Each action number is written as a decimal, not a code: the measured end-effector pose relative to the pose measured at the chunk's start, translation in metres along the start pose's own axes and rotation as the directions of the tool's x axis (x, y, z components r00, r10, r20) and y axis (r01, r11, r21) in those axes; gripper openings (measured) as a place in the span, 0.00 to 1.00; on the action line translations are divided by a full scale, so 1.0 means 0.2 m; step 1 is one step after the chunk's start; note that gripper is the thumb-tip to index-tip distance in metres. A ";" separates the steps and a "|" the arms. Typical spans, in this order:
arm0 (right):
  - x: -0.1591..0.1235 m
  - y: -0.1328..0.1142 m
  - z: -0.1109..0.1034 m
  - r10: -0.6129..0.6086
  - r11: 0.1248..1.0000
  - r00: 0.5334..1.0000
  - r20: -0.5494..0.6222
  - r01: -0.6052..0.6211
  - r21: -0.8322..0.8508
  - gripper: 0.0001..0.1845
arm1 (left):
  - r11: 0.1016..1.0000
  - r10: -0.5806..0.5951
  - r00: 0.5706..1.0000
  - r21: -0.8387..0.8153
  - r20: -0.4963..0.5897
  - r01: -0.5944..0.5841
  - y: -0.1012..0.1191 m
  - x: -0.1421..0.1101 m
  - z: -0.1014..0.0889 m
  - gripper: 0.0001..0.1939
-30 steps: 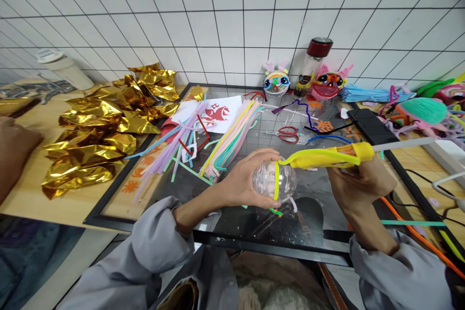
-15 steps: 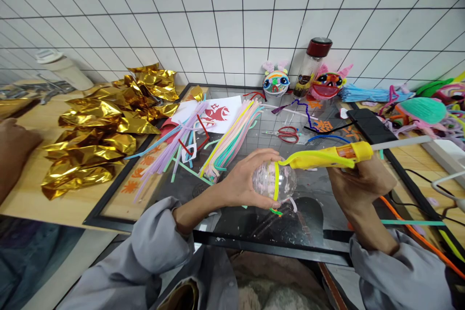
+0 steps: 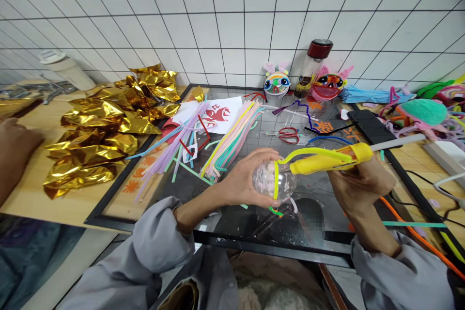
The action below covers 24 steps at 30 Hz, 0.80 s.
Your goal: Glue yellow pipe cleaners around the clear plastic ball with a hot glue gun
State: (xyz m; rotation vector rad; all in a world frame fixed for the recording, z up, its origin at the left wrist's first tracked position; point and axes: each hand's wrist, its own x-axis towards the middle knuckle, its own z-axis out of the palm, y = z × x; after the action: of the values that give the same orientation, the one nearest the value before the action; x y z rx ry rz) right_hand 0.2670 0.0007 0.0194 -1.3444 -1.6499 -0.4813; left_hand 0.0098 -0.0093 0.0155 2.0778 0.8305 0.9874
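Note:
My left hand (image 3: 250, 177) is wrapped round a clear plastic ball (image 3: 290, 184) with pinkish patches on it. A yellow pipe cleaner (image 3: 276, 186) runs round the ball, and its loose length arches off to the right above a yellow hot glue gun (image 3: 316, 162). That glue gun is gripped in my right hand (image 3: 363, 184), its metal nozzle pointing left at the ball's upper right side. Whether the tip touches the ball I cannot tell. A whitish glue stick (image 3: 399, 142) sticks out of the gun's back end. Short green and white pieces show just beneath the ball.
Bundled pastel pipe cleaners (image 3: 232, 143), red-handled scissors (image 3: 288, 135) and a black phone (image 3: 372, 123) lie on the dark tabletop. Gold foil (image 3: 109, 126) covers the left side, near another person's hand (image 3: 18, 145). Two decorated balls and a glass bottle (image 3: 312, 70) stand by the wall.
The glue gun's front end has tilted down slightly, and its nozzle now shows beside the ball. The loose yellow pipe cleaner now arches clear of the gun's front. My left hand stays around the ball.

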 end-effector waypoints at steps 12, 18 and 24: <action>0.04 0.01 0.05 0.396 0.904 0.884 0.247 -0.422 0.060 0.17 | 0.999 -0.039 0.999 -0.007 -0.030 0.039 0.00 0.00 -0.01 0.43; 0.01 0.19 0.13 0.310 0.943 0.828 0.467 -0.207 -0.259 0.21 | 0.997 -0.075 0.995 -0.034 -0.062 0.073 -0.01 0.00 -0.01 0.42; 0.01 0.16 0.14 0.373 0.889 0.654 0.658 -0.050 -0.454 0.25 | 0.990 -0.141 0.986 -0.024 -0.084 0.140 -0.02 0.00 -0.02 0.44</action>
State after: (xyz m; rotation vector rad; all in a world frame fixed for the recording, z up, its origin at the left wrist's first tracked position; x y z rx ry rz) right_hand 0.2841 0.0344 -0.0006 -2.2351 -2.0455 -0.1110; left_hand 0.0050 -0.0060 0.0140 1.9436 0.9937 1.0085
